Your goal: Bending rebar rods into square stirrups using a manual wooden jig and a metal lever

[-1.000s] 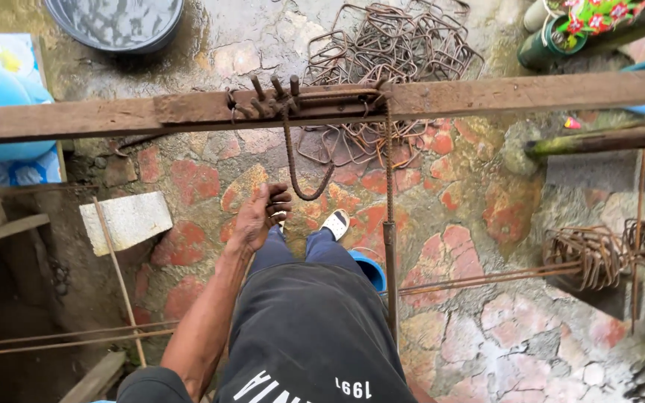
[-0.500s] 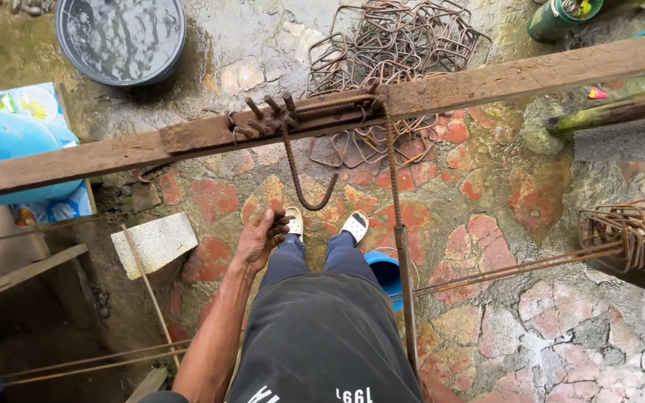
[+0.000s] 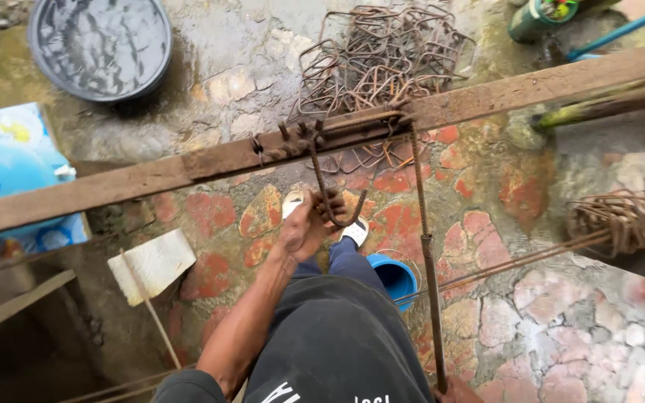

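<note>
A: Since the earlier frame, left hand (image 3: 309,224) has risen, now closed around the hooked rebar (image 3: 328,195).

B: Right hand (image 3: 458,389), mostly hidden, holds the bending lever (image 3: 427,246); rebar hangs from the rusty beam (image 3: 188,168), long axis vertical, nearer the left.

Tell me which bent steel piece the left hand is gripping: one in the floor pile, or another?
The left hand grips the hooked rod hanging from the pins on the wooden beam, not the finished stirrups piled on the floor beyond the beam.

By the top left corner of my stone floor (image 3: 531,328) sits a grey water basin (image 3: 98,46); finished rebar stirrups (image 3: 382,56) lie heaped top centre, a small blue bucket (image 3: 395,277) beside my leg.
</note>
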